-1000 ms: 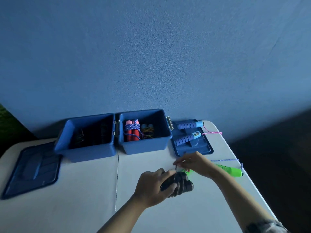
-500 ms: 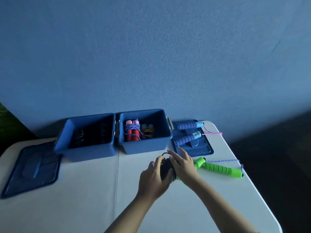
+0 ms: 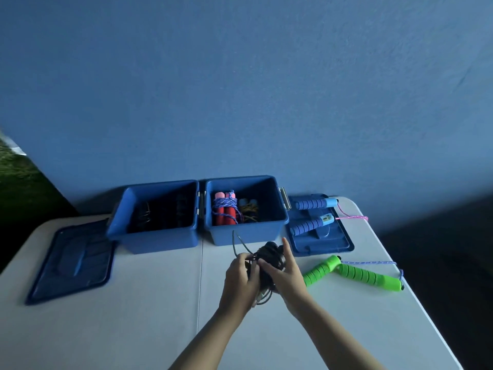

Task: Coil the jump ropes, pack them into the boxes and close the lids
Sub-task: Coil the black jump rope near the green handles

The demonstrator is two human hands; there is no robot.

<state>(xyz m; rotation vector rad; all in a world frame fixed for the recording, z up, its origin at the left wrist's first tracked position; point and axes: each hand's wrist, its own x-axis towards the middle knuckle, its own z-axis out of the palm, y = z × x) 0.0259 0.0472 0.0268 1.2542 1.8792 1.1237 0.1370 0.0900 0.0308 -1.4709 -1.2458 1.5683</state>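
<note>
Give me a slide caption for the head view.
Both hands wind a black jump rope before two open blue boxes.

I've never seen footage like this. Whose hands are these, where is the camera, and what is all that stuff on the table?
No machine here: a person wears a wide-angle camera on the head, looking forward and down, so you see their own arms. The left hand and right hand together grip a bundle of black jump rope, its cord partly wound.

On the white folding table stand two open blue plastic boxes. The left box holds dark things too dim to name. The right box holds a coiled red-handled rope and another bundle. A flat blue lid lies at the far left. A second lid on the right carries a blue-handled rope. A green-handled rope lies loose beside the hands.
</note>
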